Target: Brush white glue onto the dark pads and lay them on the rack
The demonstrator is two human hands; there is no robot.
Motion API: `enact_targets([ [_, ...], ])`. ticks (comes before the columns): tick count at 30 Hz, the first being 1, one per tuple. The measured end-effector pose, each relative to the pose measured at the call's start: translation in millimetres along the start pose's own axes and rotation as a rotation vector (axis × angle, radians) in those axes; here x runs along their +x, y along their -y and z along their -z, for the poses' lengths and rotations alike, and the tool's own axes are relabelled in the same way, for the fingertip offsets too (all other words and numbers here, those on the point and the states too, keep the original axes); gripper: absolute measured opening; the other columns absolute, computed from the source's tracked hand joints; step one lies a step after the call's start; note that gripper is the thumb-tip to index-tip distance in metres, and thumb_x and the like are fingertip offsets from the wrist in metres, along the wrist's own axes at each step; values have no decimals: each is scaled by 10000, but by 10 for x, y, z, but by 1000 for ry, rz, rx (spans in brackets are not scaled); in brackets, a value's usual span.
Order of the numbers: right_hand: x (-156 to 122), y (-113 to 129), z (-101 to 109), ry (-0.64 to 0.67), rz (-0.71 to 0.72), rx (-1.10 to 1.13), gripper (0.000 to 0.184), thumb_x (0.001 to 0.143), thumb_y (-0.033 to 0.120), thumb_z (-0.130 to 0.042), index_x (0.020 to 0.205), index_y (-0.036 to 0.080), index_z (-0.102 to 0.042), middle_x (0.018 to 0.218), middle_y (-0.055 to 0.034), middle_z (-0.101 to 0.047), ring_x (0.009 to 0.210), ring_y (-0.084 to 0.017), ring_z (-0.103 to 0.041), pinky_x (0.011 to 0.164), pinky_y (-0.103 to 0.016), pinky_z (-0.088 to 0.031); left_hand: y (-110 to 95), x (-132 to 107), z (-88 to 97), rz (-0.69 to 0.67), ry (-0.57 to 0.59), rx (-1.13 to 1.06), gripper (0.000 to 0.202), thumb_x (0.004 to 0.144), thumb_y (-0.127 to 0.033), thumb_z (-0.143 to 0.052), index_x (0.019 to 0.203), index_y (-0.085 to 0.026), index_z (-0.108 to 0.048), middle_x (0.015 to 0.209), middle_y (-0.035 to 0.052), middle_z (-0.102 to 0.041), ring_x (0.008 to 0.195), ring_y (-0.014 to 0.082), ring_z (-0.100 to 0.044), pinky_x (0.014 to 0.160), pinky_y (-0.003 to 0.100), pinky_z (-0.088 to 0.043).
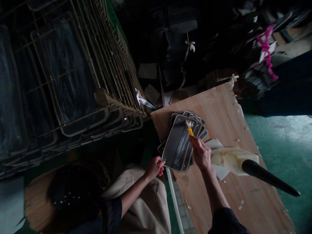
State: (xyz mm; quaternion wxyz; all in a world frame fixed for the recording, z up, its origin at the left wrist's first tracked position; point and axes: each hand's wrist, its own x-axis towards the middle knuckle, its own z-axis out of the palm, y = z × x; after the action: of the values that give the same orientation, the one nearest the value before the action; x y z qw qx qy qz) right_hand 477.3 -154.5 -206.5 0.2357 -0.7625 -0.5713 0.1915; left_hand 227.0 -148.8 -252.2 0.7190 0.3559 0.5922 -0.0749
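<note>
A fanned stack of dark flat pieces with pale edges (179,143) lies on a wooden board (219,107). My right hand (201,154) is closed round a brush with an orange handle (190,131); its pale bristles touch the top piece near its far end. My left hand (154,166) pinches the near corner of the stack at the board's edge. A shiny wet streak shows on the top piece.
A cream glue container (232,159) on white paper sits right of my right hand, with a black cone (268,177) jutting from it. Wire racks holding dark pieces (73,74) fill the left. Dark clutter and pink ribbon (266,48) lie beyond. Green floor (280,136) is at right.
</note>
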Motion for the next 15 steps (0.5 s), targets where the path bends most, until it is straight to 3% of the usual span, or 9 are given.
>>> enact_targets([
  [9,-1045,601,30,377,-117,250,249,991,193,-390,1148,222,-581,871,-40,-683,743,-146,-660,632,-217,-471,6,-16,27,-16,20,-9,231,879,-322,-511,711,-179,-441,549,-44,-543,358,74,-514,330,155,-352],
  [12,-1165,692,69,416,-221,341,241,996,233,-396,1161,228,-571,839,-26,-696,732,-147,-679,640,-221,-495,14,-17,37,-25,37,-4,238,882,-335,-513,719,-180,-437,558,-46,-541,369,71,-517,342,152,-356],
  [15,-1080,672,81,405,-359,473,249,1003,325,-393,1130,211,-574,787,-22,-695,692,-151,-684,644,-236,-526,24,-3,57,-27,63,18,210,891,-300,-486,725,-178,-442,564,-45,-540,376,71,-521,348,153,-358],
])
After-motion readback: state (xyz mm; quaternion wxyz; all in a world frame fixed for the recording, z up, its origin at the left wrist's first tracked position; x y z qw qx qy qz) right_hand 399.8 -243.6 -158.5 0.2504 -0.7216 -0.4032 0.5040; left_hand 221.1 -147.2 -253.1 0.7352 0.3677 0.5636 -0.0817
